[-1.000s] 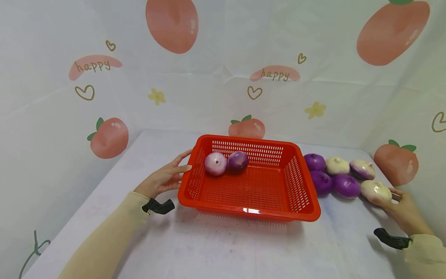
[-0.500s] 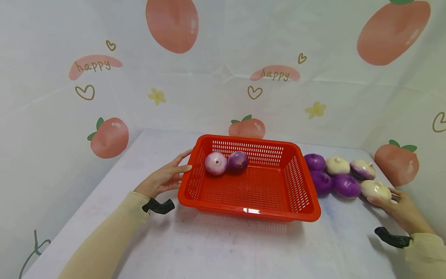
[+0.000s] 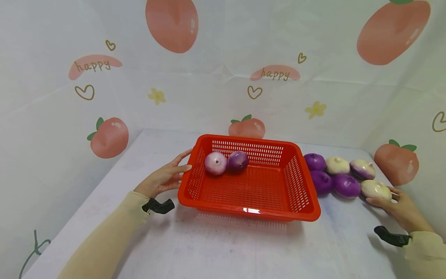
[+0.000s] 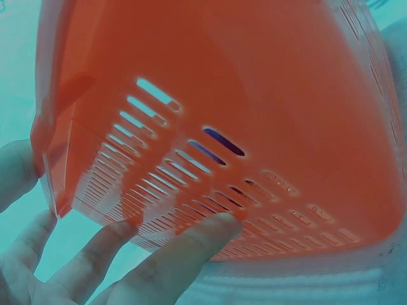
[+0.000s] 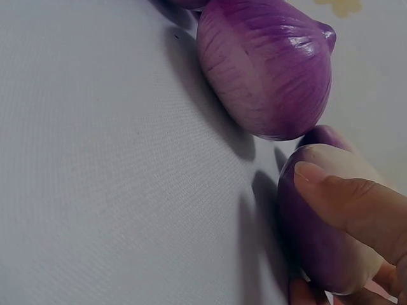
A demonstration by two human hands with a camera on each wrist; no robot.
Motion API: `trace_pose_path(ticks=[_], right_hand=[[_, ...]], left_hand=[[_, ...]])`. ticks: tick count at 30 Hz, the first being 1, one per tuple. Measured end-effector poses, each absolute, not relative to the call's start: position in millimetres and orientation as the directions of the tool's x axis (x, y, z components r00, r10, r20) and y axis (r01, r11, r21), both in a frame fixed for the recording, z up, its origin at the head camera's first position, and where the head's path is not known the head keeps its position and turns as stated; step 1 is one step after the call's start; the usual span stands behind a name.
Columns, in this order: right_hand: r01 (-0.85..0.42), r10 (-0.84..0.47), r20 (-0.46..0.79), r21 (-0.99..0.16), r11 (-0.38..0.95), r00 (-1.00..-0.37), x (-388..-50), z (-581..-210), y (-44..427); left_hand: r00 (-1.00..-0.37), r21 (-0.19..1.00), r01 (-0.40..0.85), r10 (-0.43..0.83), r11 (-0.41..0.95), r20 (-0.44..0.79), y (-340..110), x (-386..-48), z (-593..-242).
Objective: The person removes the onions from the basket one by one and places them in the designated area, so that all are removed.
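My left hand [image 3: 159,180] holds the left end of a red plastic basket [image 3: 223,208], thumb at the rim. In the left wrist view, its fingers touch the slotted outer wall [image 4: 254,82]. Two purple-and-white onions [image 3: 216,163] lie inside, towards the back left. At the far right, my right hand [image 3: 405,211] grips a pale onion with a purple side [image 5: 311,235] at the near right end of a group. The thumb presses on its upper side in the right wrist view; the other fingers are partly hidden behind it.
Several other onions stand close together right of the basket: deep purple ones [image 3: 346,186], a cream one [image 3: 337,166] and a purple-and-white one [image 3: 362,169]. A printed cloth backdrop [image 3: 205,93] rises behind the white table surface [image 3: 223,252].
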State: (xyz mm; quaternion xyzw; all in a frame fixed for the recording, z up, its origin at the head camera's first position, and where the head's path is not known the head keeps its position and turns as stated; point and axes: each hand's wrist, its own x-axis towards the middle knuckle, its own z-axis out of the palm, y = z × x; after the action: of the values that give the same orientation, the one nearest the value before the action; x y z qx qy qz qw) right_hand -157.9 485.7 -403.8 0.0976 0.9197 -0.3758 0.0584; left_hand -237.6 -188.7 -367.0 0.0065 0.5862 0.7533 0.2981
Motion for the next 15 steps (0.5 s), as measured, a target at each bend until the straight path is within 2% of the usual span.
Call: trace_pose_path(ticks=[4,15], right_hand=[[0.177,0.112,-0.139,-0.667,0.724,-0.984,-156.0,-406.1,486.5],[0.207,0.106,-0.186,-0.692,0.691,-0.977,-157.4,-403.5,485.1]], left_hand=[[-0.82,0.886,-0.439,0.469,-0.147,-0.328,-188.6,-237.7,-367.4],[-0.822,0.886,-0.44,0.462,-0.145,-0.333,-188.7,-237.8,-367.8]])
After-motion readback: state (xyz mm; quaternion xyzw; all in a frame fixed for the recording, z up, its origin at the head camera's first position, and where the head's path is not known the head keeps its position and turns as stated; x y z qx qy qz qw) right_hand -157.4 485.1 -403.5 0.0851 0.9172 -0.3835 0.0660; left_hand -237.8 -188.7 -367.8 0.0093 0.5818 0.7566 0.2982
